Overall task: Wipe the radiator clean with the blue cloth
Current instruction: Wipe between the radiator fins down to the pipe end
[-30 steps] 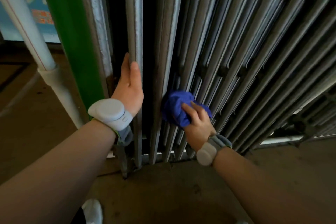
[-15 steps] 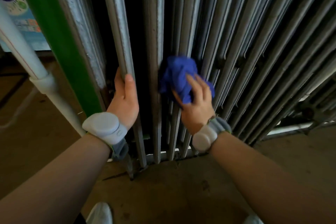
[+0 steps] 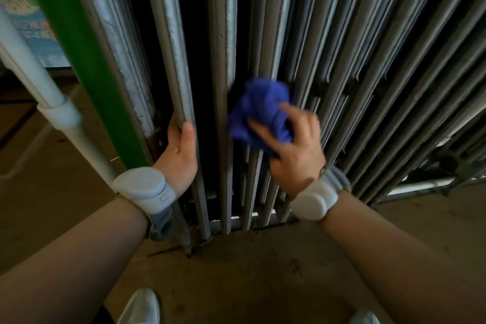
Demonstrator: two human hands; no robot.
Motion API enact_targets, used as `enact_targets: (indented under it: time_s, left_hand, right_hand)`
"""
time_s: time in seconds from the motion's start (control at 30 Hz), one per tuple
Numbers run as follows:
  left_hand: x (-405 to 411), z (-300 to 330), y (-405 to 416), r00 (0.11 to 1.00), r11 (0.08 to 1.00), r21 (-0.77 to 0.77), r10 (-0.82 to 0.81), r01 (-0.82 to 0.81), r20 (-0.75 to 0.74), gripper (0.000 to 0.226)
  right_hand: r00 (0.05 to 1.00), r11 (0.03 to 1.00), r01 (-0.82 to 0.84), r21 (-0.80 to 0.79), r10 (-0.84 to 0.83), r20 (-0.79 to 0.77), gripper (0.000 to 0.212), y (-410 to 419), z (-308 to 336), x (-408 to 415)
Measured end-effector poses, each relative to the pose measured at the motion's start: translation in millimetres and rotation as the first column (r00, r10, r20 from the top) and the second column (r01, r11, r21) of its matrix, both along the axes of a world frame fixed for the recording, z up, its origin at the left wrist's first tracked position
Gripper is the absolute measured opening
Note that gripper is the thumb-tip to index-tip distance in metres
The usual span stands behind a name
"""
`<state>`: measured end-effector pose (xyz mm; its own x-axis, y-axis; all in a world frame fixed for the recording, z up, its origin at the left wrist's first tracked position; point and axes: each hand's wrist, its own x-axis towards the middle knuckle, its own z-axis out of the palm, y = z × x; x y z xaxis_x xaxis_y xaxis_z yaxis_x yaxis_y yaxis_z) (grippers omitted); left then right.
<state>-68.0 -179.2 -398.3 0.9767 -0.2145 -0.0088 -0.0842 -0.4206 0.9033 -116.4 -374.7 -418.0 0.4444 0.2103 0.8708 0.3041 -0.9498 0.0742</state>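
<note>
So the grey metal column radiator (image 3: pixel 302 34) fills most of the view, with tall ribbed fins fanning out to the right. The bunched-up blue cloth (image 3: pixel 260 110) sits against the fins a bit right of centre, low down on the radiator. The right hand (image 3: pixel 292 144) has it in its grip, with the thumb and fingers curled over the lower part of the wad and pressing it onto the metal. The cloth and the fingers look blurry.

The left hand (image 3: pixel 178 152) is just left of that, with its grip closed round one of the thin fins and the thumb lying up along the front edge. Both wrists wear chunky white bands. A green painted upright (image 3: pixel 79 68) and a white plastic pipe (image 3: pixel 34 79) stand at the left of the radiator. The brown floor (image 3: pixel 236 271) is underneath, with the toes of pale shoes poking in at the near edge.
</note>
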Motion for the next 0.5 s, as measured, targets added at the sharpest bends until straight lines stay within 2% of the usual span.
enact_targets:
  time_s: [0.07, 0.13, 0.17, 0.23, 0.27, 0.33, 0.4, 0.43, 0.5]
  left_hand:
    - [3.2, -2.9, 0.7, 1.000, 1.000, -0.015, 0.003, -0.003, -0.030, 0.057]
    - [5.1, -6.7, 2.6, 1.000, 0.999, -0.048, 0.007, -0.008, -0.020, 0.057]
    - [6.0, -8.7, 4.5, 1.000, 0.998, -0.067, -0.001, -0.001, -0.023, 0.058]
    - [8.4, -14.5, 7.2, 0.998, 0.997, -0.066, -0.041, 0.038, -0.042, 0.060]
    - [10.1, -18.0, 8.9, 0.998, 0.998, -0.041, -0.051, 0.049, -0.047, 0.061]
    - [14.8, -24.8, 10.6, 0.997, 0.998, -0.021, -0.054, 0.053, -0.055, 0.061]
    - [16.9, -29.5, 10.3, 0.996, 0.998, -0.024, -0.051, 0.049, -0.068, 0.062]
    - [17.1, -32.1, 10.4, 0.997, 0.999, -0.022, -0.046, 0.045, -0.068, 0.062]
    - [17.0, -36.3, 11.1, 0.995, 0.999, -0.008, -0.037, 0.036, -0.091, 0.062]
  right_hand:
    - [0.994, 0.994, 0.026, 0.104, -0.037, 0.105, 0.049, -0.4, 13.8, 14.3]
    - [0.992, 0.995, 0.053, 0.088, -0.063, 0.108, 0.049, 2.8, -11.1, 23.7]
    - [0.994, 0.989, 0.072, 0.131, -0.081, 0.068, 0.054, 4.8, -31.8, 25.2]
    - [0.984, 0.948, 0.144, 0.285, -0.108, -0.141, 0.064, 3.2, -71.0, 21.1]
    - [0.968, 0.948, 0.165, 0.273, -0.103, -0.228, 0.059, 0.7, -86.8, 17.0]
    - [0.946, 0.988, 0.147, 0.038, -0.129, -0.296, 0.052, -8.4, -109.4, 4.7]
    - [0.924, 0.979, 0.080, -0.186, -0.143, -0.355, 0.064, -16.1, -123.4, -7.1]
    - [0.898, 0.975, 0.044, -0.220, -0.135, -0.419, 0.070, -18.5, -128.0, -8.4]
    - [0.858, 0.970, -0.008, -0.241, -0.118, -0.500, 0.060, -18.6, -130.2, -8.8]
